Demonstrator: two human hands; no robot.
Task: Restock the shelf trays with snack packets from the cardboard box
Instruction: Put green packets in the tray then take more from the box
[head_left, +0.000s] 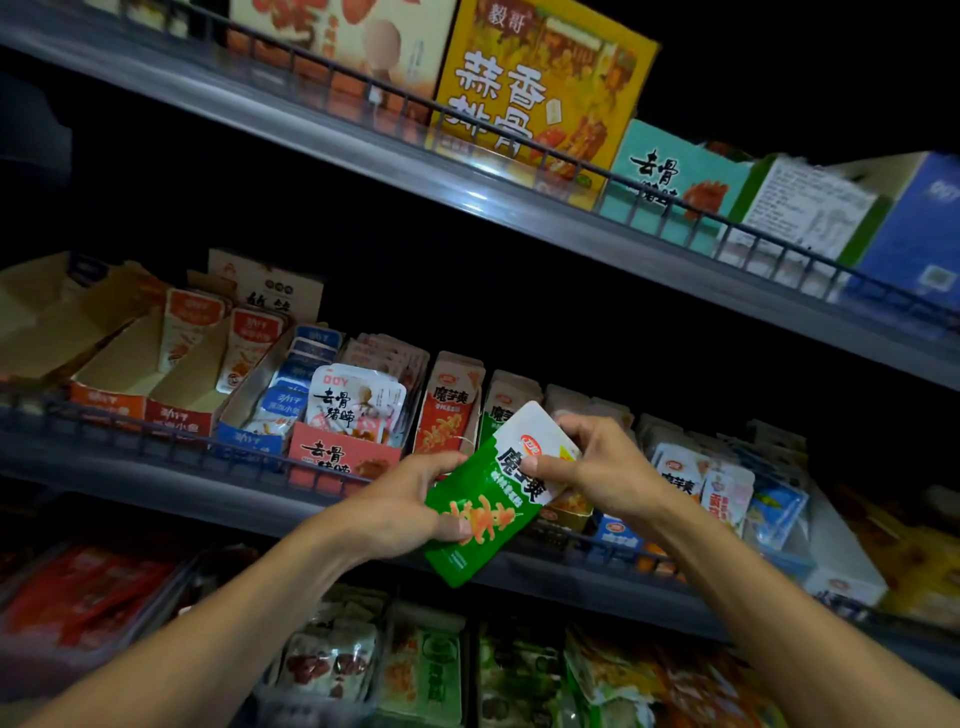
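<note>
Head view. Green snack packet (485, 499) held tilted in front of the middle shelf (249, 493), white top end up and to the right, lower green end down and to the left, just clear of the shelf's wire front rail.

Left hand (410, 506): closed around the packet's lower left edge, thumb across the printed face, fingers curled behind.

Right hand (597, 467): pinching the packet's upper right portion, thumb on the front near the red logo, remaining fingers curled behind the white end.

Directly behind the packet: matching green tray (506, 402) of the same product, upright on the middle shelf. Left of the packet: orange-red tray (447, 410) with similar print, then a red tray (340, 452) holding white pouches, then blue and orange cardboard trays further left.

Right of the packet: more pouches in white, blue and yellow, blurred; print not legible.

Above the packet: upper shelf with a large yellow box (535, 88) and a teal box (670, 182) behind a wire rail.

Below the packet: lower shelf with red, green and clear packets, dim and probably of several products.

Cardboard supply box: not distinguishable in this view.
</note>
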